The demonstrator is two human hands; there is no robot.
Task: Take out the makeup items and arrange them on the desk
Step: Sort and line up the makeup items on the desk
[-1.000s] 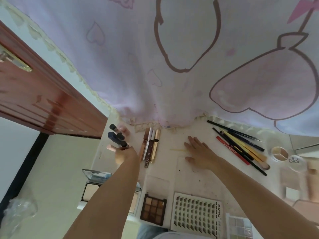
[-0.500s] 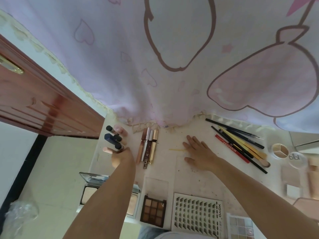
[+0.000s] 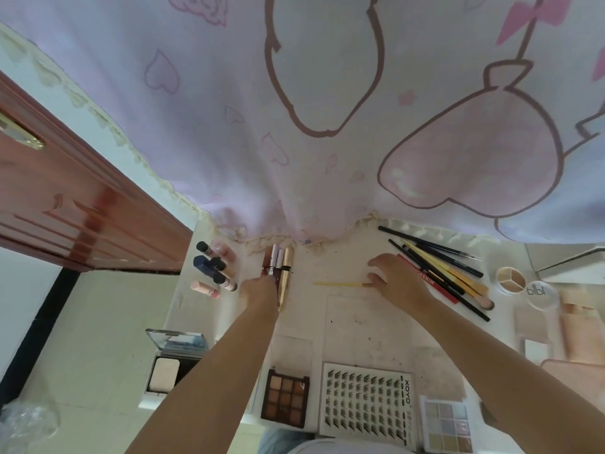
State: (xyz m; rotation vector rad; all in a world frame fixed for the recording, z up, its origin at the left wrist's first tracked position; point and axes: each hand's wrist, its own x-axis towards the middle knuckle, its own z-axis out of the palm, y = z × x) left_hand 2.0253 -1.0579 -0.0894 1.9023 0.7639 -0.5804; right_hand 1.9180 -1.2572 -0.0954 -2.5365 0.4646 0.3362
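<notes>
Two bare hands over a pale desk (image 3: 360, 326), seen from above. Left hand (image 3: 258, 290) at the near ends of a tight row of slim tubes (image 3: 278, 267), one gold, lying side by side near the desk's far edge; fingers curled down onto the tubes, but whether pinching one or only nudging: cannot tell. Right hand (image 3: 396, 276) flat on the desk, fingers straight and slightly spread, thumb just beside the end of a thin yellow stick (image 3: 340, 284). Left of the tubes, a cluster of small capped bottles (image 3: 214, 267). Right of the hand, a fan of pencils and brushes (image 3: 438, 270). Along the near edge, a brown eyeshadow palette (image 3: 284, 401), a lash tray (image 3: 366, 406), a pastel palette (image 3: 447, 424) and an open compact (image 3: 170, 362). Most items apparently already out; step in hand likely the straightening of the tube row. Next move probably calls for small sideways nudges without rolling the tubes apart.
</notes>
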